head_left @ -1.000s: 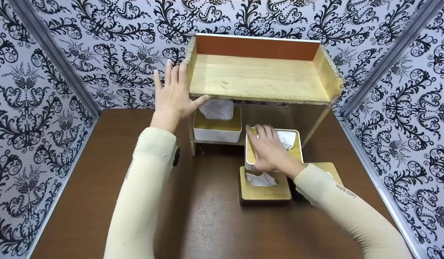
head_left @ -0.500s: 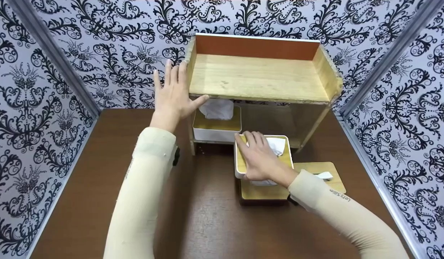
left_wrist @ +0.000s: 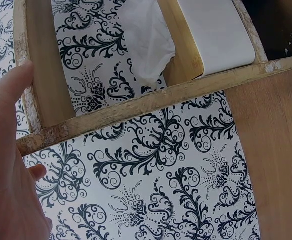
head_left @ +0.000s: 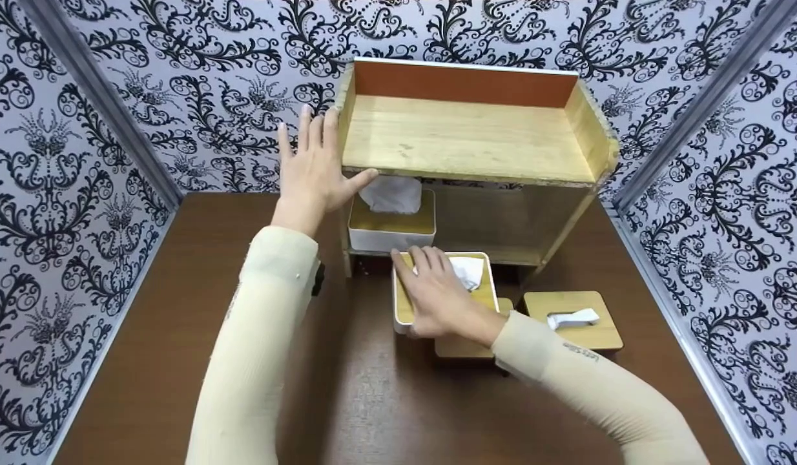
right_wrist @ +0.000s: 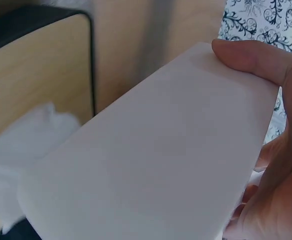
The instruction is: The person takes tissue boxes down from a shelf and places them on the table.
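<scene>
Right hand [head_left: 434,294] clamped across a white, wood-topped tissue box [head_left: 484,294], at six o'clock of the wooden shelf unit [head_left: 469,137]; left hand [head_left: 314,173], fingers apart, at the unit's nine o'clock edge. Box probably light, stiff, slippery; best gripped by opposite walls.

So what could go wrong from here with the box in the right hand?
Only the right hand grips the white tissue box, so it could slip or tip. That box partly covers the wooden-topped box in the head view, so the two might knock together. The left hand touches the shelf; a hard push might shift it.
</scene>
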Action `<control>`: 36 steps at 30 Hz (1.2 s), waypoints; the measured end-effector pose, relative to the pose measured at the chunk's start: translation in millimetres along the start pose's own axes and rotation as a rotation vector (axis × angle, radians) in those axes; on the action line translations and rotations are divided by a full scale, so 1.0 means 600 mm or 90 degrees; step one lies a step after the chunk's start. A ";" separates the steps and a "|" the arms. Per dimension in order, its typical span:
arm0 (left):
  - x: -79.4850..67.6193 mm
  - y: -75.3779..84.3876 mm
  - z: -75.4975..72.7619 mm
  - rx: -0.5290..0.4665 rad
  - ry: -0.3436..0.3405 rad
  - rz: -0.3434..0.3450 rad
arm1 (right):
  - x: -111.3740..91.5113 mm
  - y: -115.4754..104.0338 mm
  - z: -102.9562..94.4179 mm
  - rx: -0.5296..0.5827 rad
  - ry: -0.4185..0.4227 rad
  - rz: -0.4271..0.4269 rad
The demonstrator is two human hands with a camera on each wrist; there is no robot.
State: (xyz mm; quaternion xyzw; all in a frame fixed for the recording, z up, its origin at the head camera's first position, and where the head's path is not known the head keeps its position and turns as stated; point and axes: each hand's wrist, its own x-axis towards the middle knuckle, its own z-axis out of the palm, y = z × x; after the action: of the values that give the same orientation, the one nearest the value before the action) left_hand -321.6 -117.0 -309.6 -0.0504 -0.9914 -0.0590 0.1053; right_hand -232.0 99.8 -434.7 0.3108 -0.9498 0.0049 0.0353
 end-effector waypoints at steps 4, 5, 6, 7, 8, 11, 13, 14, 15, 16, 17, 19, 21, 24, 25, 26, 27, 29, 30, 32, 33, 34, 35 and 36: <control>0.001 0.001 -0.002 0.000 -0.004 0.000 | 0.007 -0.021 0.001 0.018 0.003 -0.008; 0.001 0.001 -0.002 0.000 -0.005 0.000 | 0.009 -0.026 0.002 0.015 0.002 -0.011; 0.001 0.001 -0.002 0.000 -0.005 0.000 | 0.010 -0.032 0.002 0.013 0.003 -0.015; 0.001 0.001 -0.002 0.001 -0.005 0.000 | 0.012 -0.037 0.002 0.012 0.005 -0.019; 0.001 0.001 -0.002 0.001 -0.004 0.000 | 0.014 -0.042 0.002 0.011 0.008 -0.024; 0.002 0.000 -0.002 0.001 -0.004 -0.001 | 0.020 -0.059 0.005 0.000 0.021 -0.034; 0.002 -0.001 -0.001 0.000 -0.005 0.000 | 0.025 -0.071 0.008 -0.003 0.026 -0.033; 0.002 -0.001 -0.001 0.000 -0.005 0.000 | 0.028 -0.078 0.009 -0.007 0.024 -0.030; 0.002 -0.001 0.000 -0.001 -0.006 0.000 | 0.031 -0.085 0.010 -0.014 0.020 -0.025; 0.001 -0.001 0.000 -0.002 -0.006 0.000 | 0.035 -0.092 0.012 -0.021 0.015 -0.019; 0.001 -0.001 0.000 -0.001 -0.006 0.000 | 0.038 -0.099 0.014 -0.031 0.006 -0.013; 0.001 -0.001 0.000 -0.001 -0.007 0.001 | 0.046 -0.112 0.019 -0.054 -0.009 -0.003; 0.001 -0.002 0.000 0.000 -0.007 0.001 | 0.054 -0.124 0.024 -0.072 -0.021 0.000; 0.001 -0.002 0.000 0.001 -0.004 0.002 | 0.062 -0.138 0.031 -0.077 -0.018 -0.007; 0.001 -0.002 0.000 0.001 -0.004 0.002 | 0.064 -0.142 0.034 -0.072 -0.011 -0.011; 0.001 -0.002 0.000 0.001 -0.004 0.003 | 0.065 -0.145 0.038 -0.071 -0.001 -0.015; 0.001 -0.002 0.000 0.001 -0.005 0.003 | 0.065 -0.148 0.042 -0.070 0.010 -0.019; 0.000 -0.002 0.000 0.002 -0.006 0.003 | 0.065 -0.153 0.053 -0.071 0.036 -0.026; 0.000 -0.001 0.000 0.003 -0.007 0.003 | 0.065 -0.156 0.059 -0.073 0.048 -0.028; 0.000 -0.001 0.000 0.006 -0.008 0.003 | 0.064 -0.160 0.071 -0.083 0.065 -0.032; 0.000 -0.001 -0.001 0.008 -0.007 0.004 | 0.064 -0.162 0.076 -0.086 0.068 -0.032; 0.000 -0.001 -0.001 0.008 -0.006 0.004 | 0.064 -0.163 0.081 -0.088 0.067 -0.031; 0.000 -0.001 0.000 0.009 -0.006 0.005 | 0.064 -0.165 0.085 -0.088 0.064 -0.029; 0.001 -0.001 0.000 0.009 -0.005 0.005 | 0.064 -0.167 0.090 -0.088 0.057 -0.025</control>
State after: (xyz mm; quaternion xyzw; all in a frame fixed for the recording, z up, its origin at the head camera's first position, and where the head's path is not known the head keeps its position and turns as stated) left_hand -322.0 -117.4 -309.4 -0.0540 -0.9919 -0.0516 0.1023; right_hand -207.3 -5.2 -486.8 0.3260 -0.9390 -0.0478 0.0990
